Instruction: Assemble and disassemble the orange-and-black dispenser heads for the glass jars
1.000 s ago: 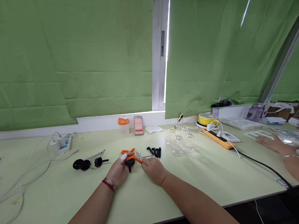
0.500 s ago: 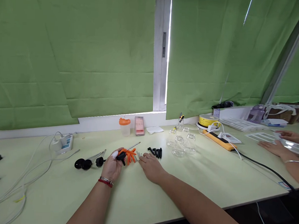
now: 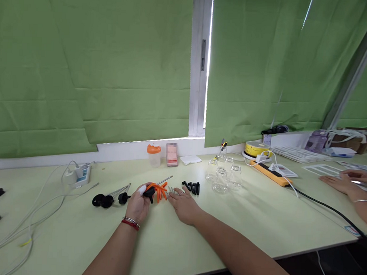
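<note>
My left hand (image 3: 138, 202) is closed around a black plastic part (image 3: 150, 192) with a short stub that points down. Just beyond that hand lie several orange plastic pieces (image 3: 161, 191), and a thin metal rod (image 3: 165, 179) sticks out behind them; whether it joins the black part is hidden. My right hand (image 3: 183, 204) rests low on the table with fingers stretched out, its fingertips by small metal pins (image 3: 170, 190). Several short black plastic pieces (image 3: 195, 188) lie past its fingers. Left of my left hand are black round caps with metal rods (image 3: 103, 200).
Glass jars (image 3: 220, 183) stand right of centre. An orange-lidded cup (image 3: 154, 155) is at the back. An orange power strip (image 3: 270, 173) with cables lies to the right, a white one (image 3: 82, 177) to the left. Another person's hands (image 3: 341, 184) work at the far right.
My right fingertips have shifted slightly left among the metal pins. My left hand keeps its hold on the black part. The other person's hands have moved closer together.
</note>
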Motion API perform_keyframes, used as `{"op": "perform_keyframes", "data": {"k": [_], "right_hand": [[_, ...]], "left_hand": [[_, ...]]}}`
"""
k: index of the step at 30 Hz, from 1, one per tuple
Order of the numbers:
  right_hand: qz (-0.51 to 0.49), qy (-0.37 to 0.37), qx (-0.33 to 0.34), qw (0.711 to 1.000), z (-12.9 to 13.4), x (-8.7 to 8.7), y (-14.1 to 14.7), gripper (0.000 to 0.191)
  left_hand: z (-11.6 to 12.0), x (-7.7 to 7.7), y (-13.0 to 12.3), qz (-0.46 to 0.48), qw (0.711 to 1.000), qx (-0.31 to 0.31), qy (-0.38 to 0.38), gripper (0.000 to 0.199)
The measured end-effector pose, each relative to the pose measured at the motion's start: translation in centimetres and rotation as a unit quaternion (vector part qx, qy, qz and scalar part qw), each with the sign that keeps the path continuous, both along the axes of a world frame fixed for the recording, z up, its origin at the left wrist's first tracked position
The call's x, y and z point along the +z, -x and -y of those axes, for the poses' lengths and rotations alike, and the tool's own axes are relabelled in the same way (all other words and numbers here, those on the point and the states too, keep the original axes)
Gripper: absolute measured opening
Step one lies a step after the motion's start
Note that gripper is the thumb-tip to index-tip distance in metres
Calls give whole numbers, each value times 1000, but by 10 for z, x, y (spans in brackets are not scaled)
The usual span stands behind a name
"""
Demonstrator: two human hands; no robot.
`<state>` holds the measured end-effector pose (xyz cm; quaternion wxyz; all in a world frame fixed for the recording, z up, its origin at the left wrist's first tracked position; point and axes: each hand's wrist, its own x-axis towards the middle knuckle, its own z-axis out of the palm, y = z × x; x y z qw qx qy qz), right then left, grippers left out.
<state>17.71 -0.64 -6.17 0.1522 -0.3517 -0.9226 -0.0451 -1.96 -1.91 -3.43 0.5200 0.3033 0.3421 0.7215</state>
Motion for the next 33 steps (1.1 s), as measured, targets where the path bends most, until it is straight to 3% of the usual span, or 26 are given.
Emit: {"op": "perform_keyframes", "data": {"k": [4,8,14,24,33], "right_hand": [[16,24,6,1000,0,4,1,46],[14,2,20,1000,4,6,-1,38],[28,11,25,999,1,4,-1,51],[29,-2,60,998,-2,5,1,52],[55,-28,115,991,10,9,-6,24]], "left_hand": [[0,-1,0,0,1000,3,6,14],[0,-2,-1,-9,1000,-3,6,14],[0,-3,0,-19,1000,1,3,13],[-1,-3,-1,-26,1000,-3,3,14],[-1,-4,1,-39,999,-3,1,14]]}}
